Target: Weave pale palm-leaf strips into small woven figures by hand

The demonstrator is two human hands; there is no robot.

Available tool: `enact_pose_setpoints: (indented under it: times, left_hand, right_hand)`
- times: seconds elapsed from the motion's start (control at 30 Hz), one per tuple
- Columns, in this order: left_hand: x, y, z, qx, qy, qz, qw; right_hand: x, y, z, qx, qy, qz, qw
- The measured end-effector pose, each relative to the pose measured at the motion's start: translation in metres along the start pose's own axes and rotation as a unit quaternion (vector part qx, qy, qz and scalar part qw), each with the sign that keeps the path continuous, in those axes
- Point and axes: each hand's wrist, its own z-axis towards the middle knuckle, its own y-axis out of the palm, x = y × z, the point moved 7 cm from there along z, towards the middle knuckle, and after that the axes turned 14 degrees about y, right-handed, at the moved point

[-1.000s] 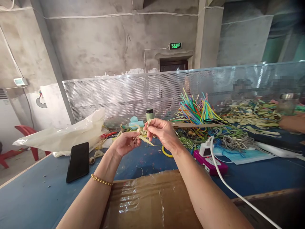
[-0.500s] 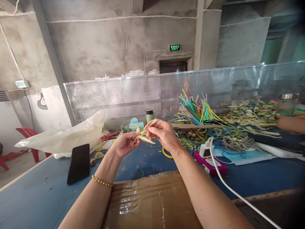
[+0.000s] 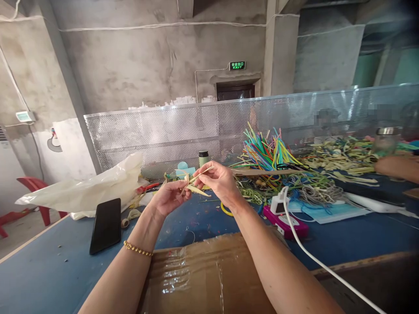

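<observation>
Pale yellow-green flat strips (image 3: 198, 190), like dried leaf or straw, are bunched together between my two hands above the table. My left hand (image 3: 170, 197) pinches the bunch at its knotted middle with thumb and forefinger. The fingers of my right hand (image 3: 217, 179) are closed on one narrow strip that runs up to the right from the bunch. A wider strip end hangs loose between the hands. Below my forearms lies a taped brown cardboard piece (image 3: 196, 270). Behind the hands stand a green bottle with a black lid (image 3: 203, 158) and a light-blue cylinder (image 3: 185, 172).
A black phone (image 3: 105, 226) and a plastic bag (image 3: 88, 187) lie left. To the right are a magenta power strip (image 3: 286, 222) with a white cable, tangled cords (image 3: 317, 194), colourful tubes (image 3: 266, 148) and a blue mask (image 3: 340, 212). Another person's arm (image 3: 397, 168) rests far right.
The narrow strip in my right hand now lies straighter and more stretched out between the hands. The whole view has shifted slightly; my left hand keeps its pinch.
</observation>
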Motion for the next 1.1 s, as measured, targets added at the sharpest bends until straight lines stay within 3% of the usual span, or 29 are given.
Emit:
enact_pose_setpoints:
  times: [0.43,0.7,0.87,1.1]
  left_hand:
    - [-0.001,0.006,0.003,-0.096,0.02,0.031,0.995]
    - [-0.001,0.008,0.001,-0.061,0.022,0.006,0.998]
    - [0.0,0.012,-0.001,-0.068,0.024,0.002,0.997]
    - [0.002,0.009,0.001,-0.064,0.029,0.003,0.998]
  right_hand:
    - [0.014,0.008,0.004,-0.018,0.027,-0.055,0.998]
    - [0.01,0.011,0.001,-0.026,0.016,-0.02,0.999]
    - [0.01,0.013,0.0,-0.031,0.019,-0.016,0.999]
    - [0.005,0.012,-0.001,-0.014,-0.002,-0.059,0.998]
